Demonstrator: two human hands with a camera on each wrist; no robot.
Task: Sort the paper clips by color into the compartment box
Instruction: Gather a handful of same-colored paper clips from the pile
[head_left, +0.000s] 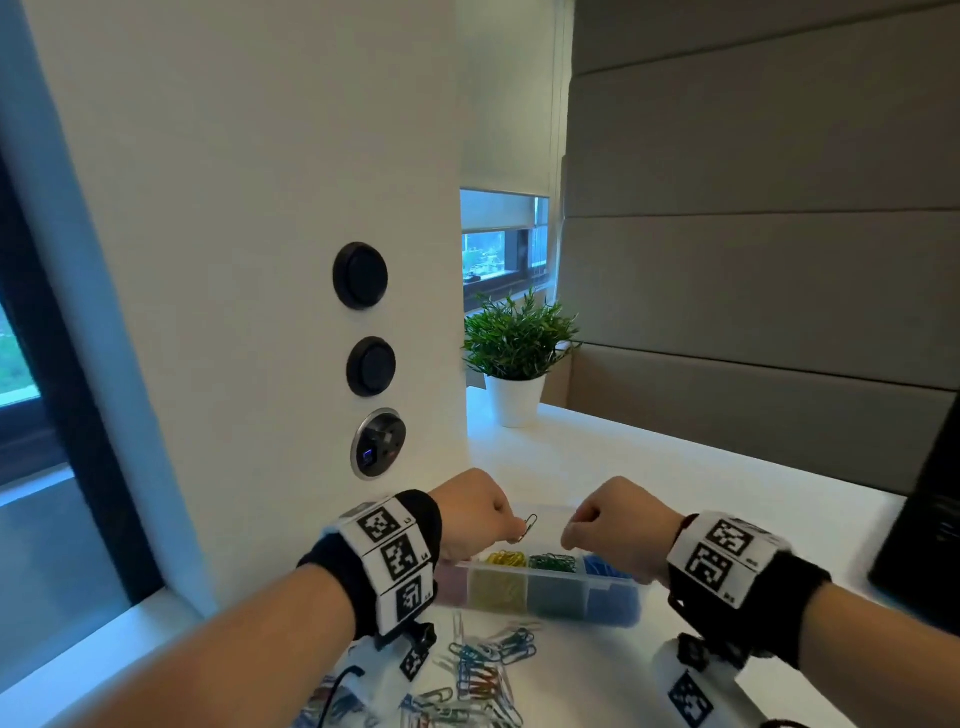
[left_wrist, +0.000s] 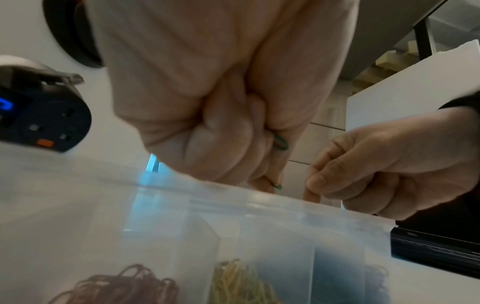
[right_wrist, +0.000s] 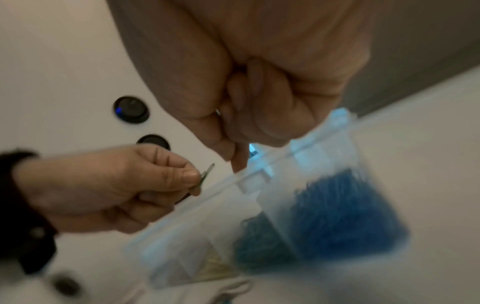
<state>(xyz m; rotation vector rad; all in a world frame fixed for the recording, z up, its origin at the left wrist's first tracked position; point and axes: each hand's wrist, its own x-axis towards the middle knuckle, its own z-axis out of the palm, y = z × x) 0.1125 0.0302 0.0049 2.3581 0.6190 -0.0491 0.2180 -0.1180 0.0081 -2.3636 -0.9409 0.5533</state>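
Plastic, translucent and frosted, is forming the long compartment box (head_left: 540, 587) sitting on the smooth white bench (head_left: 675, 467), its thin dividers walling off tangles of red, yellow, green and blue wire clips. The left hand (head_left: 475, 512) is hovering above the box's far rim with fingers curled, thumb and forefinger pinching a slim green-coated wire paper clip (head_left: 529, 526) that is sticking up and out toward the right hand; the left wrist view is showing the same clip (left_wrist: 280, 142) peeking from between the fingers. The right hand (head_left: 615, 527) is hanging just beside it, over the green and blue compartments, fingers folded in with thumb pressing against forefinger; whether anything is lying between them I cannot tell, as the right wrist view is blurred. A loose heap of mixed-colour paper clips (head_left: 483, 675) is lying on the bench nearer the person, in front of the box. Behind, a matte white pillar (head_left: 260, 260) is carrying two round black knobs (head_left: 360, 275) and a metal-ringed round socket (head_left: 378, 442). A leafy green plant in a white pot (head_left: 517, 358) is standing further back, near a window and grey padded wall panels (head_left: 753, 260).
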